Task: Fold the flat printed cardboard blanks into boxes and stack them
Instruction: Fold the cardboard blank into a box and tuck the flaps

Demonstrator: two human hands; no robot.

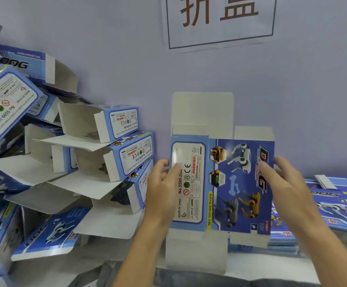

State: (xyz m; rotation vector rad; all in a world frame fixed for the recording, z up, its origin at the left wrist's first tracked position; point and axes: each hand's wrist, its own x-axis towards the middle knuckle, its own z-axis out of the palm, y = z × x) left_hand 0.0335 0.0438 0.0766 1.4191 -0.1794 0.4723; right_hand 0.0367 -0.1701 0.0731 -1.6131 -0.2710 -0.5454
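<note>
A blue printed cardboard blank (230,183) with robot-dog pictures is held up in front of me, its grey end flaps sticking out above and below. My left hand (162,183) grips its left edge, thumb over the white warning panel. My right hand (282,179) holds its right edge, fingers on the printed face. A pile of folded boxes (118,146) with open flaps leans at the left. A stack of flat blanks (338,204) lies on the table at the right.
A lilac wall (127,48) stands close behind, carrying a white paper sign (220,19) with large characters. More folded boxes (9,96) are heaped at the far left. The white table edge (251,264) shows below the blank.
</note>
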